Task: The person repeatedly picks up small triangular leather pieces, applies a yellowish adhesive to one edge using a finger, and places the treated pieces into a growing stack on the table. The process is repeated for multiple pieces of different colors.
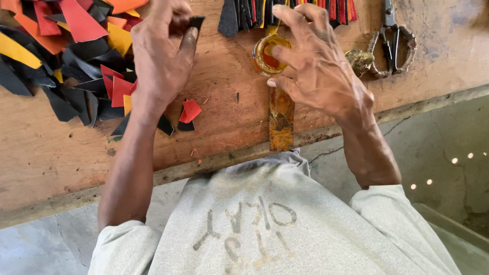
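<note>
the left hand (162,56) is raised over the wooden board (66,147), its thumb and fingers pinched on a small black piece (196,22) that sticks out past the thumb tip. just to the outer side of that hand and under its wrist lies a loose pile of cut scraps (66,51) in red, orange, yellow and black; a few small red and black offcuts (188,112) lie just below the heel of the hand.

the right hand (318,69) hovers beside it with fingers spread and curled, grasping nothing that can be seen. its forefinger tip reaches over the rim of a small round pot of amber glue (267,56) (whether the fingertip actually touches the glue cannot be told). the pot sits between the two hands, closer to the right one. under the right hand's thumb a stained, yellowish strip (281,119) runs toward the board's near edge.

beyond the right hand's fingertips a row of black, red and yellow strips (244,15) lies side by side. to the outer side of the right hand rest a glue-crusted lump (360,61) and, further out, a pair of worn metal shears (392,43).
</note>
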